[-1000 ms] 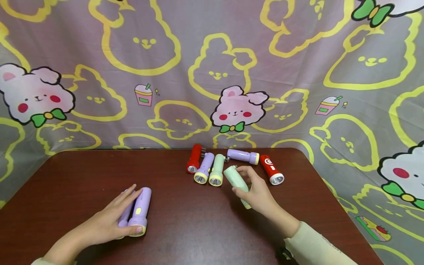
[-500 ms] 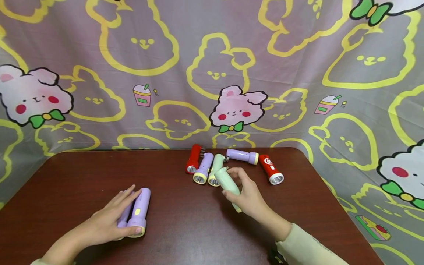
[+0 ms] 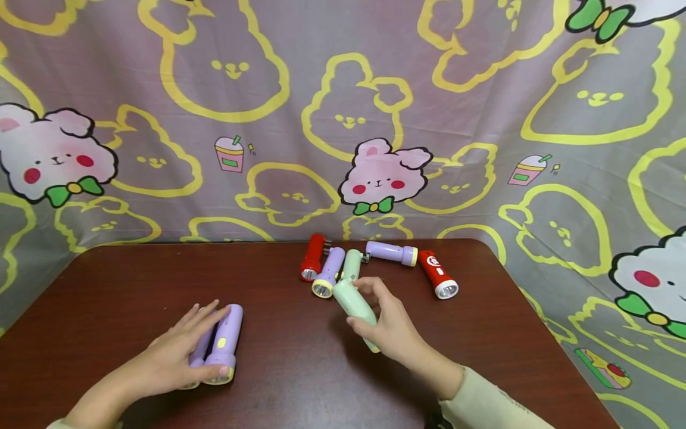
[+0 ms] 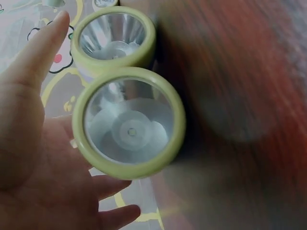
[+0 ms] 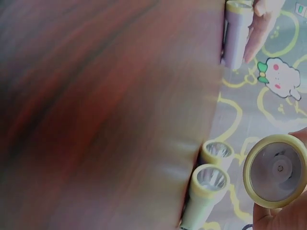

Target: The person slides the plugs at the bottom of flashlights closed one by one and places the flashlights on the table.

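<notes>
Aloft, one pale green flashlight (image 3: 354, 302)

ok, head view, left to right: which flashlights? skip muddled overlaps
Half-hidden purple flashlight under the left hand → adjacent purple flashlight → pronged red flashlight → lens-forward purple flashlight → sideways purple flashlight → white-rimmed red flashlight. Skipped: held green flashlight and lying green flashlight behind it; they overlap.

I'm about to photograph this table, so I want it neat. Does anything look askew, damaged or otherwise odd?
One purple flashlight at the back lies crosswise, lens end to the right, while the others lying on the table point roughly toward the camera. The left red flashlight has metal prongs sticking out. I see no damage.
</notes>
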`<action>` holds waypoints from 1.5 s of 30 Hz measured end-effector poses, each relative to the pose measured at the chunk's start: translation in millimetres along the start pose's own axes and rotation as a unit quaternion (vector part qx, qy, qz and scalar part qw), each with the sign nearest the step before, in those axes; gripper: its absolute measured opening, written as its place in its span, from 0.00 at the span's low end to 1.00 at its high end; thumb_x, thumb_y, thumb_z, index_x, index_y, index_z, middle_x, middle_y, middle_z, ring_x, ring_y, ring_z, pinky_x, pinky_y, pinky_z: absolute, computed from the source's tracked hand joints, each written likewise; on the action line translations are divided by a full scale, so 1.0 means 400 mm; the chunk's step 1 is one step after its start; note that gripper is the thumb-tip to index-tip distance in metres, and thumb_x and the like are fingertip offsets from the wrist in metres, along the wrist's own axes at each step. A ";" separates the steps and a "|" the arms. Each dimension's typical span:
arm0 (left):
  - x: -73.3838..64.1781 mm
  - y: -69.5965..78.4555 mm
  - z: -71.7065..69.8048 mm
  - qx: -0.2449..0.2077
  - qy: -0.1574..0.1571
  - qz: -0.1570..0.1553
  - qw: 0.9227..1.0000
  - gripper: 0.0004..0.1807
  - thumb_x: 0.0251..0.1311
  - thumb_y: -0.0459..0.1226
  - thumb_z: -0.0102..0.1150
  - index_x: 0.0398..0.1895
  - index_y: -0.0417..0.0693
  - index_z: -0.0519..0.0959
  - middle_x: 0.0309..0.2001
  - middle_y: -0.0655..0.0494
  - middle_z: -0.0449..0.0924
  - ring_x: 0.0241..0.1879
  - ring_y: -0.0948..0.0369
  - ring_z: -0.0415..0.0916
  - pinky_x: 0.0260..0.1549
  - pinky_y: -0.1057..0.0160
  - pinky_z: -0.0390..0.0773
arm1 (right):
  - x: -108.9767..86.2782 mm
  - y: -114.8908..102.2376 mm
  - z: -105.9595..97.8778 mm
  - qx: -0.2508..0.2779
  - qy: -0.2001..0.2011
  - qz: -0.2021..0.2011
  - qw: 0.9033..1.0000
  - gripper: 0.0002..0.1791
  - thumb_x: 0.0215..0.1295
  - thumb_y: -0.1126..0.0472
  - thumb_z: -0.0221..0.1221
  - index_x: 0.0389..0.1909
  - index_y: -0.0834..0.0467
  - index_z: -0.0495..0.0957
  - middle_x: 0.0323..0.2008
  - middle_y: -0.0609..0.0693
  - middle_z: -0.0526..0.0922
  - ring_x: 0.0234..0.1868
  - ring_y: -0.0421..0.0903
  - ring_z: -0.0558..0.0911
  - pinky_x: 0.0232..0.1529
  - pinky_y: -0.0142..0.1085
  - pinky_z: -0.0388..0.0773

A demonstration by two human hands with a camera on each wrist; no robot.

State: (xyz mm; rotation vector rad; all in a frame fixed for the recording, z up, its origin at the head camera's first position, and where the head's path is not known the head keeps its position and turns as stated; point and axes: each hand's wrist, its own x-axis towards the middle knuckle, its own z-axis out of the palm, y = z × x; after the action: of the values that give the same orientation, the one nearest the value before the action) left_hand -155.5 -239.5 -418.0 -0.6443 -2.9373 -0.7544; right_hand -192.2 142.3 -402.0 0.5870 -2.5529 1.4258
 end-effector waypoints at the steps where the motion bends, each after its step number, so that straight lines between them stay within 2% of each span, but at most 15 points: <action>1: 0.002 0.004 -0.001 0.001 0.005 0.002 1.000 0.51 0.47 0.58 0.73 0.74 0.56 0.62 0.74 0.38 0.59 0.70 0.28 0.54 0.48 0.20 0.63 | -0.001 -0.004 0.002 0.002 -0.001 -0.002 1.000 0.33 0.50 0.68 0.72 0.57 0.51 0.71 0.49 0.49 0.83 0.40 0.43 0.82 0.41 0.35 0.80; 6: 0.020 0.041 -0.005 -0.018 0.047 0.026 0.998 0.41 0.55 0.53 0.70 0.72 0.57 0.66 0.73 0.44 0.64 0.72 0.33 0.54 0.51 0.24 0.65 | -0.008 -0.021 0.016 0.015 -0.002 -0.012 1.000 0.33 0.50 0.68 0.72 0.57 0.51 0.71 0.48 0.48 0.82 0.40 0.42 0.81 0.40 0.33 0.80; 8: 0.033 0.064 -0.005 -0.029 0.069 0.042 0.996 0.37 0.58 0.50 0.69 0.70 0.56 0.69 0.71 0.47 0.67 0.72 0.36 0.56 0.64 0.36 0.65 | -0.010 -0.027 0.023 0.021 -0.001 -0.016 1.000 0.33 0.50 0.68 0.72 0.56 0.52 0.70 0.46 0.48 0.81 0.38 0.43 0.81 0.39 0.33 0.80; 10: 0.050 0.090 -0.001 -0.042 0.089 0.058 0.993 0.33 0.59 0.46 0.69 0.68 0.54 0.71 0.69 0.50 0.70 0.72 0.39 0.59 0.72 0.56 0.60 | -0.011 -0.033 0.031 0.029 0.001 -0.018 0.999 0.33 0.49 0.69 0.72 0.56 0.52 0.70 0.44 0.49 0.81 0.36 0.43 0.81 0.38 0.33 0.79; 11: 0.059 0.104 0.001 -0.045 0.096 0.060 0.993 0.32 0.60 0.46 0.68 0.68 0.54 0.72 0.68 0.52 0.72 0.72 0.42 0.61 0.71 0.63 0.60 | -0.012 -0.035 0.035 0.033 0.001 -0.018 0.999 0.32 0.49 0.69 0.72 0.56 0.52 0.70 0.44 0.49 0.80 0.36 0.43 0.81 0.38 0.33 0.79; 13: 0.078 0.134 0.005 -0.050 0.109 0.062 0.991 0.29 0.62 0.45 0.66 0.67 0.55 0.73 0.66 0.53 0.74 0.70 0.46 0.66 0.67 0.70 0.62 | -0.012 -0.042 0.044 0.038 0.001 -0.018 0.999 0.32 0.50 0.69 0.72 0.56 0.52 0.70 0.45 0.50 0.81 0.34 0.42 0.80 0.37 0.33 0.79; 14: 0.088 0.149 0.008 -0.058 0.115 0.063 0.990 0.28 0.62 0.45 0.66 0.66 0.55 0.74 0.65 0.54 0.76 0.68 0.48 0.68 0.66 0.68 0.66 | -0.012 -0.045 0.048 0.039 0.001 -0.017 0.999 0.32 0.50 0.69 0.72 0.56 0.52 0.70 0.45 0.50 0.81 0.34 0.41 0.80 0.37 0.33 0.79; 17: 0.116 0.194 0.019 -0.085 0.130 0.065 0.986 0.26 0.64 0.43 0.65 0.65 0.57 0.74 0.60 0.58 0.80 0.62 0.55 0.76 0.55 0.52 0.77 | -0.012 -0.054 0.061 0.042 0.000 -0.021 0.999 0.32 0.50 0.68 0.72 0.56 0.52 0.69 0.48 0.51 0.81 0.34 0.41 0.80 0.36 0.33 0.79; 18: 0.125 0.207 0.024 -0.098 0.137 0.069 0.983 0.25 0.63 0.42 0.66 0.64 0.56 0.75 0.58 0.58 0.81 0.60 0.57 0.77 0.53 0.51 0.79 | -0.012 -0.057 0.065 0.044 0.000 -0.025 0.999 0.32 0.50 0.68 0.72 0.56 0.52 0.69 0.48 0.51 0.81 0.35 0.42 0.81 0.37 0.33 0.79; 22: 0.154 0.247 0.045 -0.156 0.152 0.075 0.973 0.23 0.61 0.38 0.67 0.61 0.53 0.77 0.51 0.59 0.85 0.52 0.60 0.82 0.44 0.59 0.82 | -0.010 -0.065 0.082 0.055 0.000 -0.041 0.998 0.32 0.50 0.70 0.72 0.56 0.55 0.69 0.50 0.51 0.81 0.39 0.46 0.82 0.39 0.33 0.80; 25: 0.166 0.266 0.057 -0.210 0.145 0.059 0.965 0.22 0.61 0.38 0.67 0.59 0.53 0.77 0.49 0.57 0.85 0.48 0.60 0.83 0.38 0.64 0.83 | -0.007 -0.069 0.092 0.059 0.000 -0.051 0.997 0.32 0.50 0.70 0.71 0.56 0.57 0.69 0.51 0.51 0.80 0.40 0.47 0.83 0.39 0.34 0.80; 27: 0.173 0.274 0.063 -0.243 0.138 0.052 0.959 0.21 0.62 0.38 0.67 0.58 0.52 0.77 0.49 0.55 0.85 0.47 0.60 0.83 0.36 0.65 0.84 | -0.005 -0.072 0.096 0.058 -0.001 -0.056 0.997 0.32 0.50 0.70 0.71 0.56 0.57 0.69 0.52 0.51 0.80 0.40 0.46 0.83 0.39 0.33 0.80; 30: 0.182 0.283 0.072 -0.270 0.136 0.050 0.952 0.20 0.62 0.38 0.66 0.58 0.49 0.78 0.49 0.53 0.85 0.46 0.59 0.83 0.35 0.65 0.84 | -0.004 -0.077 0.099 0.057 -0.002 -0.059 0.997 0.32 0.51 0.69 0.71 0.56 0.56 0.69 0.51 0.51 0.81 0.40 0.44 0.82 0.38 0.32 0.79; 38: 0.197 0.291 0.080 -0.297 0.149 0.028 0.943 0.19 0.59 0.39 0.69 0.55 0.52 0.80 0.46 0.54 0.86 0.42 0.67 0.82 0.31 0.66 0.83 | 0.002 -0.083 0.108 0.064 -0.004 -0.061 0.996 0.32 0.51 0.69 0.71 0.56 0.57 0.68 0.48 0.51 0.81 0.42 0.44 0.81 0.38 0.33 0.79; 45: 0.211 0.290 0.086 -0.298 0.164 0.040 0.939 0.20 0.56 0.35 0.71 0.53 0.49 0.80 0.44 0.51 0.86 0.35 0.67 0.82 0.31 0.67 0.83 | 0.003 -0.085 0.115 0.071 -0.005 -0.060 0.996 0.31 0.52 0.69 0.71 0.56 0.57 0.67 0.48 0.52 0.81 0.43 0.44 0.81 0.39 0.34 0.80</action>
State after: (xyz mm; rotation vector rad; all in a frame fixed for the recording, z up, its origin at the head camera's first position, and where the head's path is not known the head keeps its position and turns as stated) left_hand -183.7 -98.8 -384.1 -0.5820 -2.3497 -1.5874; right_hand -176.7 87.3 -399.4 0.7569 -2.3916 1.5741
